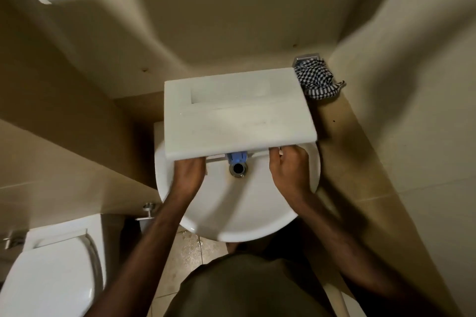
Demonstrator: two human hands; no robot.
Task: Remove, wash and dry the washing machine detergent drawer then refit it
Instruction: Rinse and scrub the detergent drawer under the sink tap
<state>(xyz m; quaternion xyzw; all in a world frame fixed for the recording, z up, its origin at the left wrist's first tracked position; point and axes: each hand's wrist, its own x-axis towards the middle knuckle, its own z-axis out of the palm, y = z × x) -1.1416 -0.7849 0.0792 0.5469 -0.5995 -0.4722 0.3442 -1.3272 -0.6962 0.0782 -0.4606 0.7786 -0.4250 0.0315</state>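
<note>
The white plastic detergent drawer lies crosswise over the round white ceramic sink, long axis left to right, its near edge gripped equally by the left hand and right hand.

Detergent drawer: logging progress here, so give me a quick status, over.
Left hand and right hand grip the detergent drawer, front panel up, over the sink. Checked cloth right of it. Nothing blocking.
</note>
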